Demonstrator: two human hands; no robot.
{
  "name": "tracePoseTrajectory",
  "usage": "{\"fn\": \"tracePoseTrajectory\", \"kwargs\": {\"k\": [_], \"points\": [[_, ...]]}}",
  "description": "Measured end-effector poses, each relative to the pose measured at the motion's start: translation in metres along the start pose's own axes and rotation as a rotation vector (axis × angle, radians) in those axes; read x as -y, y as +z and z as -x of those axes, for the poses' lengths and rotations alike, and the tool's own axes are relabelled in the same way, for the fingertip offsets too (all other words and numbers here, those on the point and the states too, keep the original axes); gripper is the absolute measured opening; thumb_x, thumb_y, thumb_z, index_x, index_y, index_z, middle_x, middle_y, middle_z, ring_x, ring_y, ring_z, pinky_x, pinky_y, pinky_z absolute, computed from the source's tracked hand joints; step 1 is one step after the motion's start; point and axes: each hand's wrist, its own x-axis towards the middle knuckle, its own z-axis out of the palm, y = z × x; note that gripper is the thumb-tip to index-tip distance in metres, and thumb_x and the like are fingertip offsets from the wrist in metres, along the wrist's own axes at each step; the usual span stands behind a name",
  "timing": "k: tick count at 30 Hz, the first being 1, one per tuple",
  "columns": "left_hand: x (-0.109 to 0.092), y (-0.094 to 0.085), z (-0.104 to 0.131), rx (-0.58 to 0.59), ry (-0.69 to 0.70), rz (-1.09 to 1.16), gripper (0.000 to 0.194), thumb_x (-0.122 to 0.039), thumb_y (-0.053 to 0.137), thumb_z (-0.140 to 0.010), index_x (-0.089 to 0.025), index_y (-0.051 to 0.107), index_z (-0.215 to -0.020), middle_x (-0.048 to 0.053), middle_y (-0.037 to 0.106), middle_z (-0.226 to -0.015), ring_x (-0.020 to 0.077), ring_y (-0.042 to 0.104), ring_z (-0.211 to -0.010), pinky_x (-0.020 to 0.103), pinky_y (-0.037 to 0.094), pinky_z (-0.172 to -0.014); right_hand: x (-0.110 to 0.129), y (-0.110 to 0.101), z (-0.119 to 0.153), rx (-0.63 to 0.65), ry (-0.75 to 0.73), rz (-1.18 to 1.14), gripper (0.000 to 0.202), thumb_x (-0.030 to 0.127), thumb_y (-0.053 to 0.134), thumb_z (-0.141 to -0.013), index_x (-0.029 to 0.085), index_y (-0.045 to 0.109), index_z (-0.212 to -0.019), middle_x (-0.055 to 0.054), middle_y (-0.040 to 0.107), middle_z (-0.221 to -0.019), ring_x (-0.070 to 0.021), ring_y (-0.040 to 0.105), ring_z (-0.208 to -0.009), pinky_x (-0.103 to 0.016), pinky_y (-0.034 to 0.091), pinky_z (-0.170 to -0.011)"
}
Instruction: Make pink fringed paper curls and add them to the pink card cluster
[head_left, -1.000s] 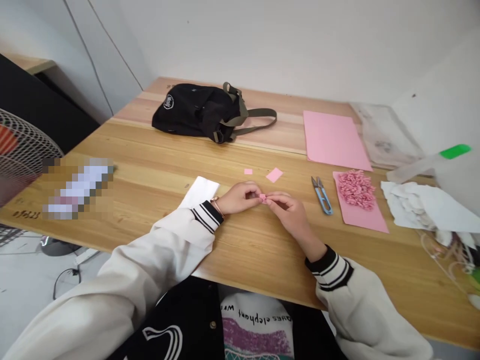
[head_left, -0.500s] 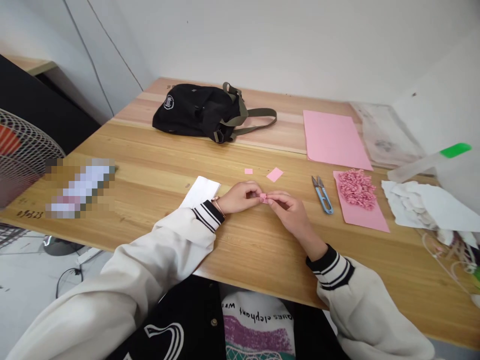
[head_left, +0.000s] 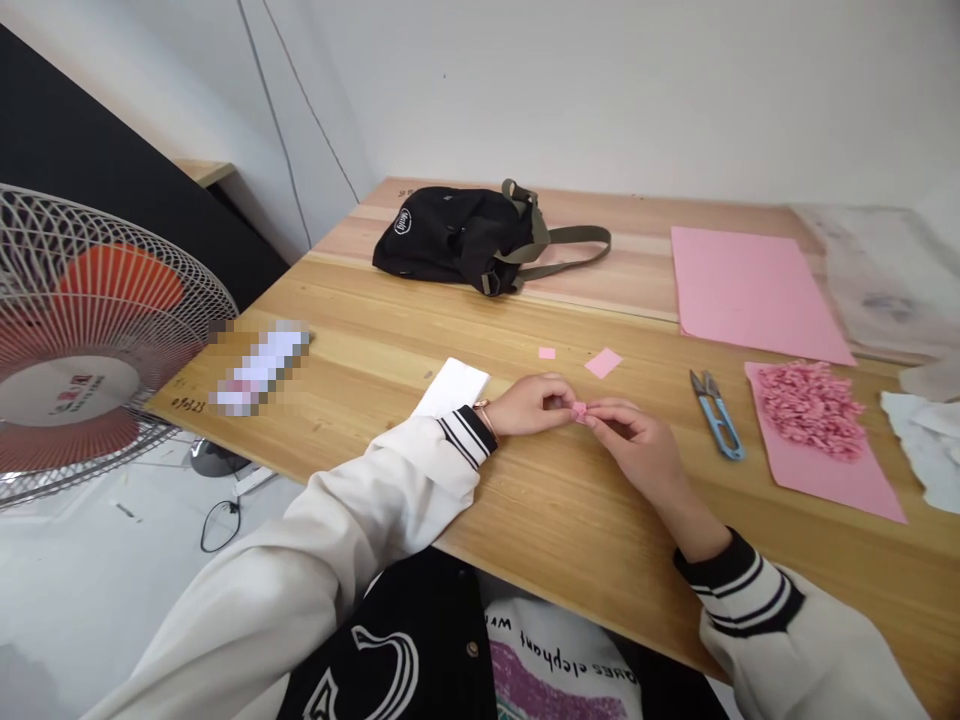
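Between the fingertips of both hands is a small pink paper piece (head_left: 578, 411), crumpled or folded; its exact shape is too small to tell. My left hand (head_left: 534, 404) pinches it from the left, with a bracelet at the wrist. From the right, the thumb and fingers of my right hand (head_left: 637, 440) close on it too. Just beyond the hands lie a small pink paper rectangle (head_left: 547, 353) and a larger pink paper piece (head_left: 604, 362). Blue-handled thread snips (head_left: 718, 417) rest to the right of my right hand.
A heap of pink twisted pieces (head_left: 814, 408) sits on a pink sheet (head_left: 832, 490). Behind it lies a larger pink sheet (head_left: 757, 290). A black bag (head_left: 457, 235) is at the back, folded white paper (head_left: 452, 388) by my left wrist, and a fan (head_left: 97, 350) beyond the left table edge.
My view has turned left, so the table's things appear further right and more of the fan shows. Both hands keep pinching the small pink paper piece, which looks more crumpled now.
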Motion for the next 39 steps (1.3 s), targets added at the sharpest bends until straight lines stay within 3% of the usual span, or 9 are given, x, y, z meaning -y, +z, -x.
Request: {"fn": "tracePoseTrajectory", "kwargs": {"k": [7, 39], "points": [[0.0021, 0.0002, 0.0006, 0.019, 0.02, -0.013, 0.023, -0.035, 0.056, -0.079, -0.013, 0.058, -0.075, 0.005, 0.06, -0.077, 0.0119, 0.053, -0.07, 0.025, 0.042, -0.067, 0.0, 0.0004, -0.0002, -0.014, 0.01, 0.011, 0.013, 0.032, 0.063, -0.074, 0.022, 0.07, -0.076, -0.006, 0.069, -0.087, -0.0203, 0.064, -0.084, -0.037, 0.052, -0.077], [0.0042, 0.0014, 0.0, -0.01, 0.042, -0.005, 0.017, -0.029, 0.056, -0.078, -0.012, 0.059, -0.073, 0.005, 0.06, -0.075, 0.0123, 0.054, -0.07, 0.026, 0.044, -0.067, 0.0042, 0.0002, 0.0017, -0.003, -0.017, -0.054, 0.009, 0.025, 0.062, -0.075, 0.021, 0.071, -0.077, -0.007, 0.069, -0.089, -0.019, 0.064, -0.086, -0.037, 0.051, -0.081]]}}
